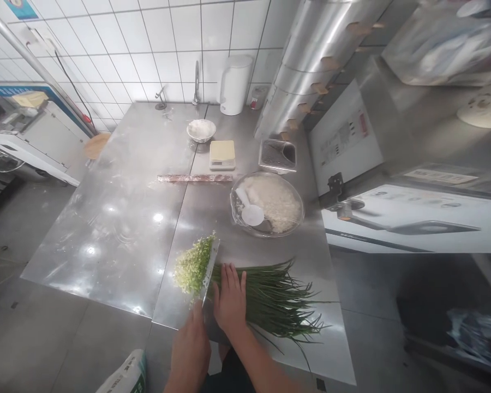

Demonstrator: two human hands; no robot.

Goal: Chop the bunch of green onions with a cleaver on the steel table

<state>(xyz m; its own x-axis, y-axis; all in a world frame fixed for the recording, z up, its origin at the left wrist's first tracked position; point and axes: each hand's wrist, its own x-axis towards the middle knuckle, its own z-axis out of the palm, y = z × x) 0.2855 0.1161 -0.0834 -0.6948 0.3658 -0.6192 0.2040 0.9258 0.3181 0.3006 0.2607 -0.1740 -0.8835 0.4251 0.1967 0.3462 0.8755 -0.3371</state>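
My left hand (pixel 191 349) is closed round the handle of a kitchen knife (pixel 211 268), its wide blade standing on edge and pointing away from me. Against the blade's left side lies a heap of finely chopped garlic chives (pixel 194 266), pale green to white. My right hand (pixel 231 300) lies over the cut end of a bunch of long garlic chives (pixel 282 300), fingers forward across it and thumb close to the blade. The dark green leaves fan out to the right. The knife's handle is mostly hidden by my fingers.
On the steel table (pixel 118 234) stand a large clear bowl (pixel 300 215) with pale chopped filling and a white scoop (pixel 252 214), a scale (pixel 222 153), a rolling pin (pixel 196 178), a bowl of white powder (pixel 201 131), a steel container (pixel 277 154) and a white kettle (pixel 235 87).
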